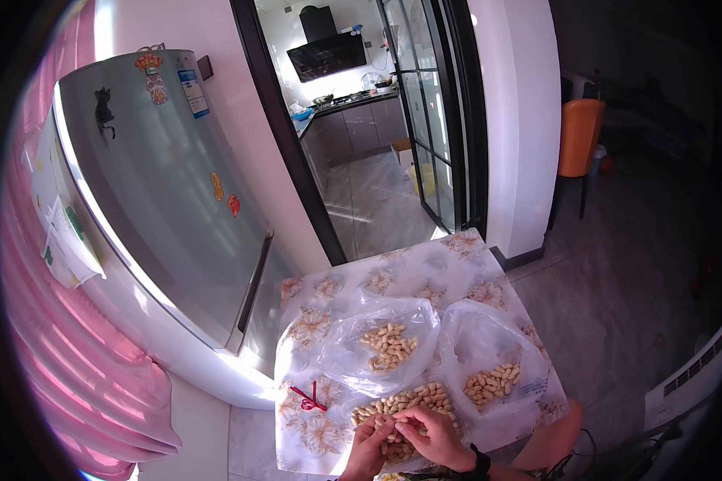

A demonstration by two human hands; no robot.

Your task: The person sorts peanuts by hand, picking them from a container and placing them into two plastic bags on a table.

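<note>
My left hand [367, 446] and my right hand [433, 438] meet over a clear tray [459, 423] full of unshelled peanuts [421, 396]. Thumbs and fingertips of both are closed together on what looks like one peanut, mostly covered by the fingers. Just beyond the tray, an open clear plastic bag [341, 353] holds a small heap of peanuts [389, 346]. To the right, a second clear plastic bag [465, 333] has another heap of peanuts [492, 383] in it. A dark watch [480, 459] is on my right wrist.
Red-handled scissors or a similar red item [309, 397] lies left on the flowered tablecloth [313, 437]. A refrigerator [168, 184] stands left, beside a pink curtain [80, 353]. Behind the table, a glass door [425, 104] opens on a kitchen. An orange chair [580, 136] stands far right.
</note>
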